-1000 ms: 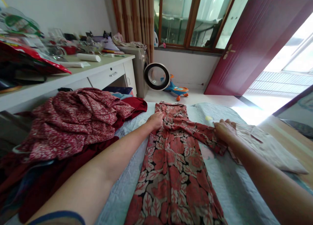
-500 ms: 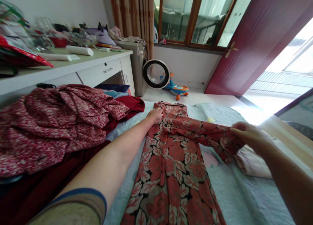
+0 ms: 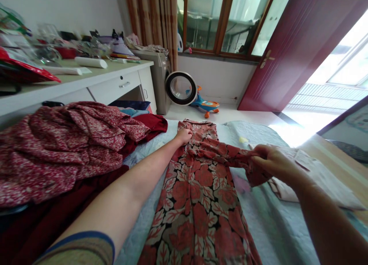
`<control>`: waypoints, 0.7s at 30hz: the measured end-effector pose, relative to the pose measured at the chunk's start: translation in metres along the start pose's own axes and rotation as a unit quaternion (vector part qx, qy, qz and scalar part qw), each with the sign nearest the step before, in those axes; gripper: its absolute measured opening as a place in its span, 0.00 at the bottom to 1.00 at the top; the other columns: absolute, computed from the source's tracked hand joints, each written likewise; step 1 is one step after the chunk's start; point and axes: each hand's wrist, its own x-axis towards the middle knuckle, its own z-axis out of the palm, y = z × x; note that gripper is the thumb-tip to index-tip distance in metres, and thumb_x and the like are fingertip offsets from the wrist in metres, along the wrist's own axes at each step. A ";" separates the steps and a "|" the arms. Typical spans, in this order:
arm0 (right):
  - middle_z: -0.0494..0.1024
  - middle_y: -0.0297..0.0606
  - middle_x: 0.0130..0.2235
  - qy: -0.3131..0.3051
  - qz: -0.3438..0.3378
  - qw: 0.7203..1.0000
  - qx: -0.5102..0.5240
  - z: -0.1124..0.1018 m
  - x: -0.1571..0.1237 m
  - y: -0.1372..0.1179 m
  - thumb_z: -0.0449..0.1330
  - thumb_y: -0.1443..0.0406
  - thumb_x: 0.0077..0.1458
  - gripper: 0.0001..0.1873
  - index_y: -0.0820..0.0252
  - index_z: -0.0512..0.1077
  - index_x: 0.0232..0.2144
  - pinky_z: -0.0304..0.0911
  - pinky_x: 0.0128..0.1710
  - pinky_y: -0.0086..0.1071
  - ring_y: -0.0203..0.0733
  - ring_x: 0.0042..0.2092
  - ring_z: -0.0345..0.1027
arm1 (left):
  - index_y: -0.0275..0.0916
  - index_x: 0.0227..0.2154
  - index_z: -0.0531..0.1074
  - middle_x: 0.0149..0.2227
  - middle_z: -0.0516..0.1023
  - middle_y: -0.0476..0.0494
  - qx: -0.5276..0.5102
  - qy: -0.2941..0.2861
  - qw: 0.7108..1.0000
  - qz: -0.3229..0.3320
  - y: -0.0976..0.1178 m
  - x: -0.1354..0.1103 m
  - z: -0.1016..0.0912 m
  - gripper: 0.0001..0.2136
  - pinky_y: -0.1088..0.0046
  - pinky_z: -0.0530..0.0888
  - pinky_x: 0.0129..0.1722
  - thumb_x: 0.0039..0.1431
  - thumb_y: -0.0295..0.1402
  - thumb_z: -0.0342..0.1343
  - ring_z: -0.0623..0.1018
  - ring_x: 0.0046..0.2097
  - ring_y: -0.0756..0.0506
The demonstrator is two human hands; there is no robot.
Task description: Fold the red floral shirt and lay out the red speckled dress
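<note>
A red dress with a large leaf and flower print (image 3: 198, 196) lies flat along the pale blue quilted bed (image 3: 273, 226). My left hand (image 3: 184, 136) presses down on its upper left edge, fingers curled onto the cloth. My right hand (image 3: 268, 160) is closed on the dress's right sleeve (image 3: 230, 154) and holds it lifted off the bed, drawn in toward the dress.
A heap of red patterned clothes (image 3: 63, 142) covers the bed's left side. A folded beige garment (image 3: 316, 176) lies at the right. A cluttered white desk (image 3: 86, 84) stands at left; a washing machine (image 3: 165, 84), a toy ride-on car (image 3: 208, 105) and an open dark red door (image 3: 293, 46) are beyond.
My right hand lifted the sleeve off the bed, pulled it out to the right, then brought it back in toward the dress. My left hand has stayed pressed on the dress.
</note>
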 end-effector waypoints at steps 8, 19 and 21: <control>0.73 0.33 0.28 -0.034 -0.171 0.984 0.045 0.049 -0.060 -0.105 0.55 0.66 0.54 0.05 0.58 0.71 0.30 0.56 0.30 0.29 0.35 0.29 0.64 | 0.35 0.26 0.72 0.22 0.76 0.43 -0.279 -0.033 0.948 -0.150 0.018 -0.004 -0.005 0.15 0.73 0.74 0.28 0.59 0.42 0.55 0.76 0.25 0.47; 0.75 0.35 0.36 -0.250 -0.222 0.941 0.044 0.134 -0.102 -0.155 0.59 0.66 0.52 0.05 0.58 0.72 0.33 0.54 0.32 0.29 0.37 0.35 0.66 | 0.35 0.24 0.71 0.20 0.75 0.48 -0.438 0.013 0.883 -0.167 0.006 -0.011 -0.009 0.09 0.68 0.77 0.31 0.42 0.24 0.67 0.76 0.23 0.47; 0.76 0.34 0.35 -0.325 -0.262 0.905 0.080 0.133 -0.093 -0.151 0.62 0.62 0.51 0.07 0.58 0.74 0.34 0.54 0.32 0.28 0.37 0.35 0.66 | 0.35 0.24 0.71 0.20 0.75 0.49 -0.447 0.033 0.880 -0.159 0.000 -0.009 -0.010 0.09 0.68 0.77 0.31 0.41 0.22 0.66 0.76 0.23 0.48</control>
